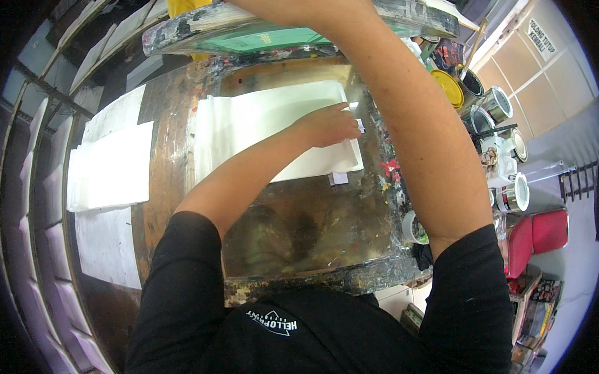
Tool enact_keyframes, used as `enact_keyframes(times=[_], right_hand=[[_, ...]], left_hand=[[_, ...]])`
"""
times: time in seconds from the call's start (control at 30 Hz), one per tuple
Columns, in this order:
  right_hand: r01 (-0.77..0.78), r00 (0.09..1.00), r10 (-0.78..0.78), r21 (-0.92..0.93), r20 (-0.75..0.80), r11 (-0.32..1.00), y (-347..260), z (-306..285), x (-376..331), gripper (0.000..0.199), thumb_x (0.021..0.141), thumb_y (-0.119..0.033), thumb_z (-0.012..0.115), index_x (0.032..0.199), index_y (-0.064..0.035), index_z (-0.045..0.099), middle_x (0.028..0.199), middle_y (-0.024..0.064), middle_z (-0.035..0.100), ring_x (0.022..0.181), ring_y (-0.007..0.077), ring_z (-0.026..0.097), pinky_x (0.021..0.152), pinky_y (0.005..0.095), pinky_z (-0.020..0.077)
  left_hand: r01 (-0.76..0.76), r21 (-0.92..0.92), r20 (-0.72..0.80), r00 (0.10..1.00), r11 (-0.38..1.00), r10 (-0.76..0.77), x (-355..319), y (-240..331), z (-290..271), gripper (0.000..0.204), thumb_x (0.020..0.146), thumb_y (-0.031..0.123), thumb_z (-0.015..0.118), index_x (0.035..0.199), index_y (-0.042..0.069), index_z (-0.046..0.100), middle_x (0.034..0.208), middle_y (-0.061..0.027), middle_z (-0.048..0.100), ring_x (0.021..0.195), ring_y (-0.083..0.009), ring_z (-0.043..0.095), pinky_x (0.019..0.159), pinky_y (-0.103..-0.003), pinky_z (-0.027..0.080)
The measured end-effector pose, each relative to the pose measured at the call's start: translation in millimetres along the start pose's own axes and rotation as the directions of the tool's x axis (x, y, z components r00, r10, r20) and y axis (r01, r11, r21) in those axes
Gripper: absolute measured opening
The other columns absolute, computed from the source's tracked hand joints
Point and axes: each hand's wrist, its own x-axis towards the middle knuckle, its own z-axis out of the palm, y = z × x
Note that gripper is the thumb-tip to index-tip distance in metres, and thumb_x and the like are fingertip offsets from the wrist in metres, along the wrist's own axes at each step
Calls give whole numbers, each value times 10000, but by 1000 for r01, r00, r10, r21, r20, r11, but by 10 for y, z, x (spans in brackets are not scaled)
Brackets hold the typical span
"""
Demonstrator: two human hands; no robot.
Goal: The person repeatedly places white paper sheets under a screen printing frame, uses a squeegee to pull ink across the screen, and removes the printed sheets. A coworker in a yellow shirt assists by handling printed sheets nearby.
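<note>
A white sheet [269,120], its left edge layered, lies on the stained board of the work table [298,236]. My left hand [331,127] rests on the sheet's right part, with bent fingers closed at its right edge; the fingertips are partly hidden. Small pale tabs sit along that edge, one of them a tab [338,178] near the sheet's lower right corner. Beyond the sheet, a screen printing frame [421,18] with green mesh [268,41] is tilted up. My right hand [273,3] reaches across to the frame's upper edge and grips it, its fingers partly cut off by the picture's top.
A stack of white sheets [112,170] lies on the table's left side. Drying racks [38,198] stand farther left. Paint cans [497,105], a yellow lid [448,88] and a tape roll [414,227] line the right side. A red chair [548,232] stands behind them.
</note>
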Motion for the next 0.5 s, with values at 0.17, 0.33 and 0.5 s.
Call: enact_keyframes(times=[0.17,0.33,0.5], right_hand=[[-6,1000,5,-53,-22,999,-17,70,53,777,995,-665,497,888,43,798,862,256,765,817,401,764,774,494,606],[-31,1000,31,-28,-4,999,22,-22,-20,788,996,-670,492,892,47,802,868,260,765,837,403,765,791,491,611],[-49,997,52,-48,61,998,-92,-135,-17,796,997,-681,483,900,40,806,862,259,764,835,399,765,787,493,610]], left_hand=[[31,-69,-113,993,997,-39,-25,68,102,208,997,110,568,1137,172,707,1177,-39,682,1191,-233,656,1187,-439,426],[-3,-34,-261,965,999,-6,-71,198,-219,184,989,137,601,1140,133,706,1183,-93,672,1200,-283,635,1127,-456,469],[605,-185,-269,726,774,-632,-182,-193,-136,408,974,269,683,1287,8,655,1322,-202,620,1204,-404,593,1075,-498,462]])
